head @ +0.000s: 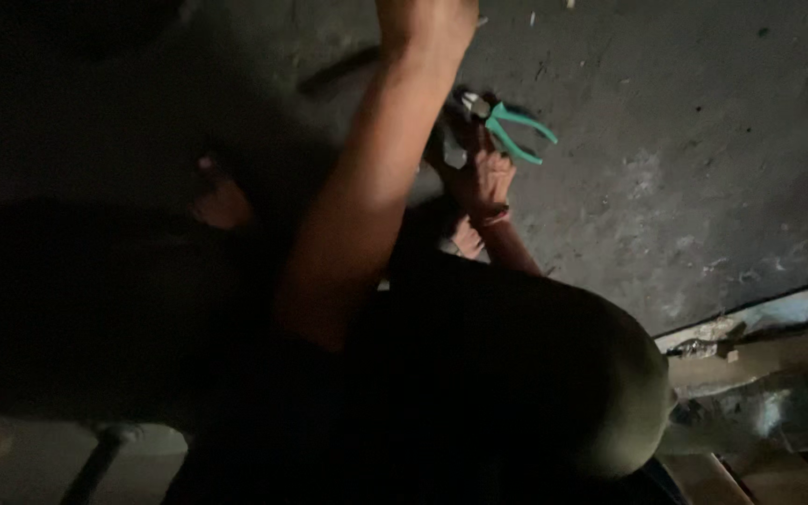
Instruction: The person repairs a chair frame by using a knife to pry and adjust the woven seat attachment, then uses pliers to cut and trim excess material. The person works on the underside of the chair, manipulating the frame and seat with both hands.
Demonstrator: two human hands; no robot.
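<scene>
The view is dark. My left arm reaches up across the middle, and my left hand [425,21] is cut off by the top edge, so its grip is hidden. My right hand [483,178], with a band on the wrist, lies just behind that arm over the concrete floor [685,140]. Its fingers curl around green-handled pliers [516,133], whose handles are spread and point right. A dark grey piece [451,150] sits against the same hand; what it is cannot be made out.
My knees in dark trousers [516,374] fill the lower half. A pale worn ledge or step [759,318] with debris runs along the lower right. A dark pipe-like bar [95,463] shows at the bottom left.
</scene>
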